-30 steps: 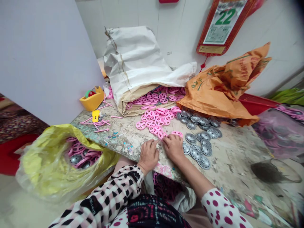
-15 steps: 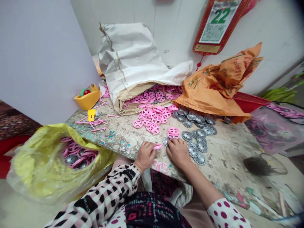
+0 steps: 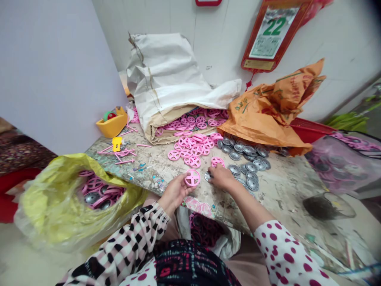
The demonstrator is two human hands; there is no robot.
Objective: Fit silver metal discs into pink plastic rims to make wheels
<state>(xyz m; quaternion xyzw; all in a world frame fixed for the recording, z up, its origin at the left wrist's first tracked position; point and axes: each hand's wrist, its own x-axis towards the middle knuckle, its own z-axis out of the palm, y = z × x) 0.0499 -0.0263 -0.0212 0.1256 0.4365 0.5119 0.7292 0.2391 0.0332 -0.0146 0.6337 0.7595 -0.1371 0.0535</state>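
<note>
A pink wheel-shaped ring (image 3: 192, 178) is held upright between the thumb and fingers of my left hand (image 3: 175, 192), close to the table's front edge. My right hand (image 3: 220, 177) is palm down on the table, its fingertips at a grey disc (image 3: 208, 176); whether they pinch it is hard to see. Just beyond those fingers lies another pink ring (image 3: 217, 161). To the right of my right hand are several grey discs (image 3: 251, 176), some overlapping. A loose pile of pink rings (image 3: 196, 149) lies farther back, in front of the white sack (image 3: 172, 75).
An orange bag (image 3: 262, 111) stands at the back right, a yellow tape dispenser (image 3: 111, 124) at the back left. A yellow bag (image 3: 44, 202) with pink and grey parts is at lower left. A dark mesh cup (image 3: 320, 206) is on the right.
My left hand has turned palm up, and the pink ring in it now shows its face. My right hand has shifted slightly, its fingers more bent over the grey disc.
</note>
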